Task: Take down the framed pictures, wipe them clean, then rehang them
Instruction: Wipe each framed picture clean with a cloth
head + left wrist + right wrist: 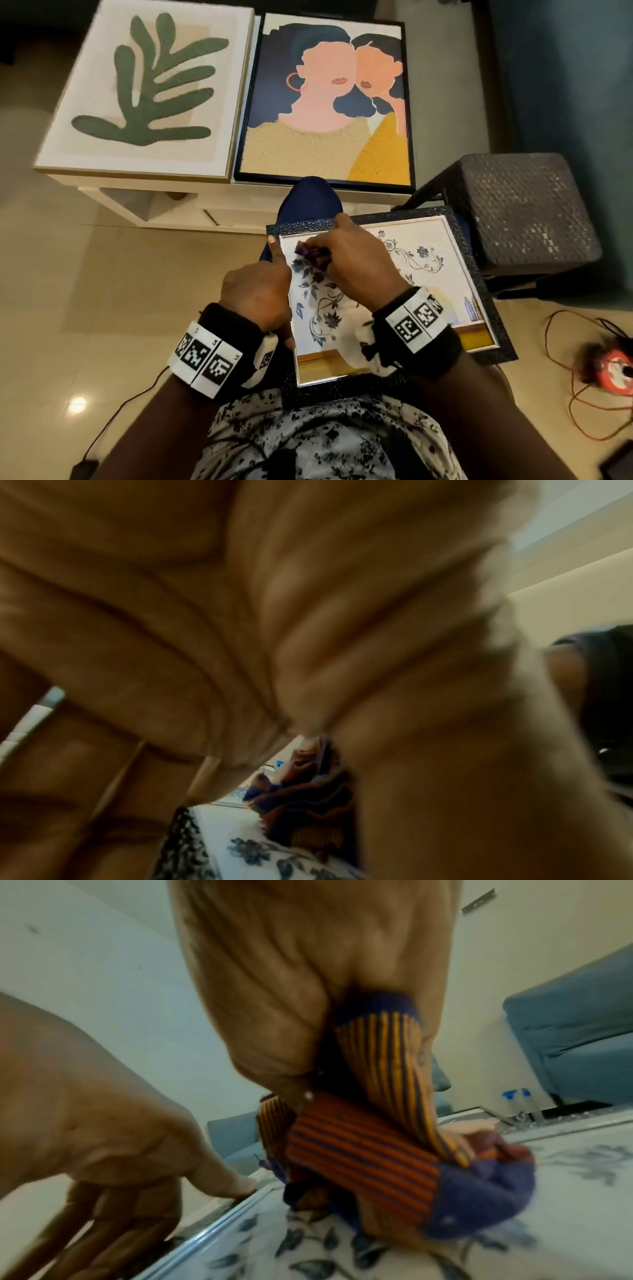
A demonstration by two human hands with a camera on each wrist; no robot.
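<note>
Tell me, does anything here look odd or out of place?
Mostly the cloth: it looks like a striped knitted sock, bunched in the right hand and rubbed on the floral picture in the lap. The left hand steadies the frame's edge. An orange cable also trails loose on the floor. Nothing looks broken or spilled.

free: glass (pixel 428 294) right side | blocked: stool (pixel 524 209), table (pixel 219 195)
</note>
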